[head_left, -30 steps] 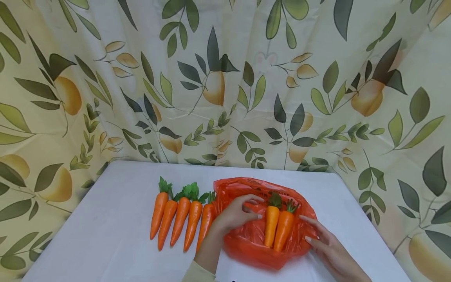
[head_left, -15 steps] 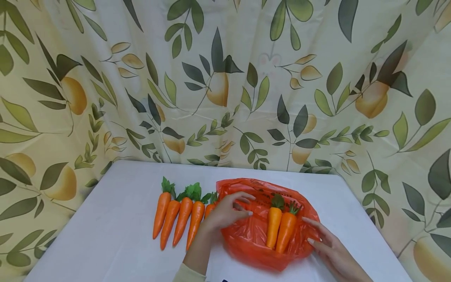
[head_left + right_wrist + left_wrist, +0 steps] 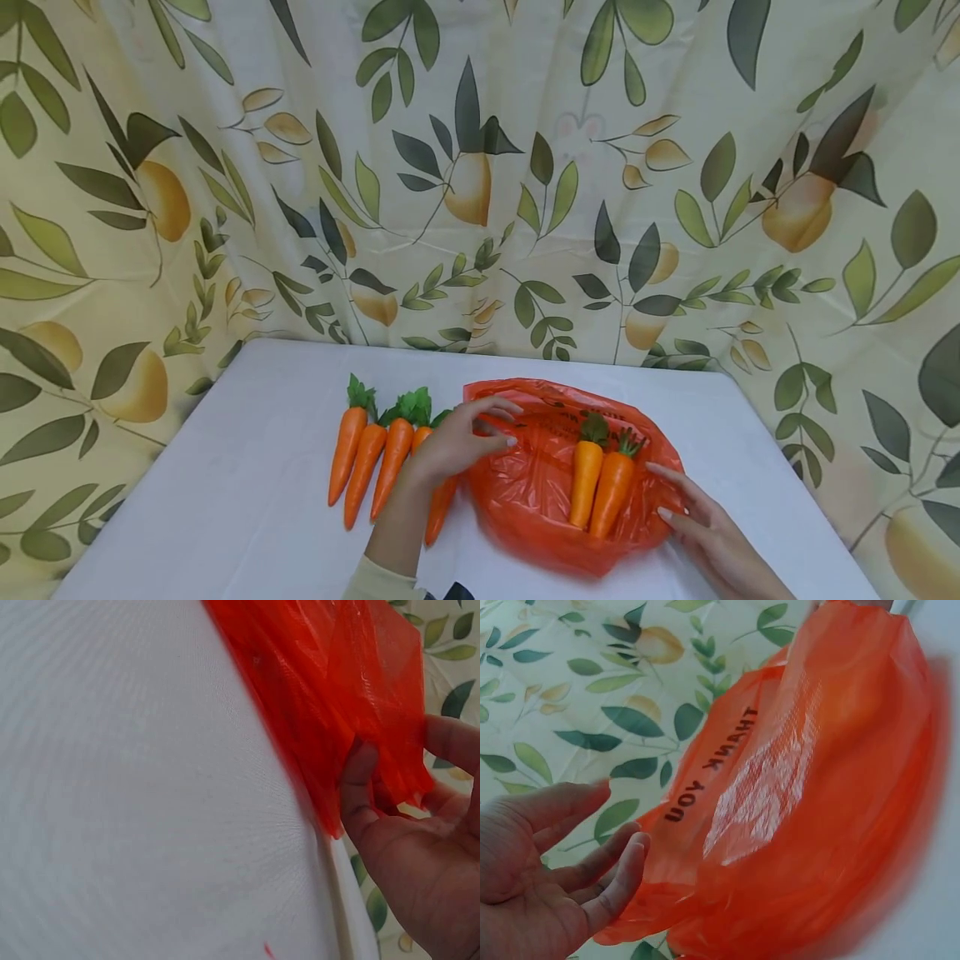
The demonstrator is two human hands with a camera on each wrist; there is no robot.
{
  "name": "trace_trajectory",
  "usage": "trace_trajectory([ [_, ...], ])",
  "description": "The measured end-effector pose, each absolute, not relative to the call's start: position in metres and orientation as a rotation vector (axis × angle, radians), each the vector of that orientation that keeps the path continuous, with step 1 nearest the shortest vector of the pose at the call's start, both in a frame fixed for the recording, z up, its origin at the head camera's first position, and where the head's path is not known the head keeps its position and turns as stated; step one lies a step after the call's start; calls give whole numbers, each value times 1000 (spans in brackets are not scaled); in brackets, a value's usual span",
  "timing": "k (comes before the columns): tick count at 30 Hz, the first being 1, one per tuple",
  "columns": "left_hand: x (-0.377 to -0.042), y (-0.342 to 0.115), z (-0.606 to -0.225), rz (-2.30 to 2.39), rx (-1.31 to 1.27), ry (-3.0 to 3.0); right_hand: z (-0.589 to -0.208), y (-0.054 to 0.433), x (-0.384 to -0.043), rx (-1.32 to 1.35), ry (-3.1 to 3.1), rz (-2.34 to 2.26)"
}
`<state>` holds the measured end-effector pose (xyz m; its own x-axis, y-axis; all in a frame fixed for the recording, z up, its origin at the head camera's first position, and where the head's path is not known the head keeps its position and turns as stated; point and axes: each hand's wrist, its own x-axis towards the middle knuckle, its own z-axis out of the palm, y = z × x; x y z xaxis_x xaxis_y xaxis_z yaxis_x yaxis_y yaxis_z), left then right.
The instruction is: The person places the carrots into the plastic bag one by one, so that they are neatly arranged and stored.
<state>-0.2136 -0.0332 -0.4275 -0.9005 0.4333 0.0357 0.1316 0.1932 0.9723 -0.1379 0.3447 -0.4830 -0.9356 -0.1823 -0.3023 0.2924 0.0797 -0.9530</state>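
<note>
A red plastic bag point(image 3: 517, 500) lies with its mouth spread wide in the head view, and two orange carrots point(image 3: 586, 483) with green tops rest side by side in it. My right hand point(image 3: 705, 525) holds the bag's right edge; in the right wrist view the thumb point(image 3: 358, 776) lies against the plastic. At the bag's left side hovers my left hand point(image 3: 453, 442), nothing in it, its fingers loosely bent. Several more carrots point(image 3: 363, 475) form a row left of the bag, partly hidden by my left hand and forearm. Printed letters point(image 3: 712, 765) show on the bag in the left wrist view.
Everything lies on a white-covered table point(image 3: 225, 500). Behind it and at both sides hangs a curtain point(image 3: 480, 250) printed with leaves and fruit. A dark object point(image 3: 457, 592) at my left sleeve shows at the bottom edge.
My left hand has drawn back leftward, away from the two carrots in the bag and toward the row. The right hand stays at the bag's right edge. The view has shifted slightly.
</note>
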Motion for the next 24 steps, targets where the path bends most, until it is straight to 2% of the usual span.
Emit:
trace_trajectory([
  [13, -223, -67, -436, 1706, 487, 2321, -486, 346, -139, 123, 2058, -1880],
  [24, -224, -119, -444, 1663, 390, 2446, -487, 351, -139, 56, 1961, -1916],
])
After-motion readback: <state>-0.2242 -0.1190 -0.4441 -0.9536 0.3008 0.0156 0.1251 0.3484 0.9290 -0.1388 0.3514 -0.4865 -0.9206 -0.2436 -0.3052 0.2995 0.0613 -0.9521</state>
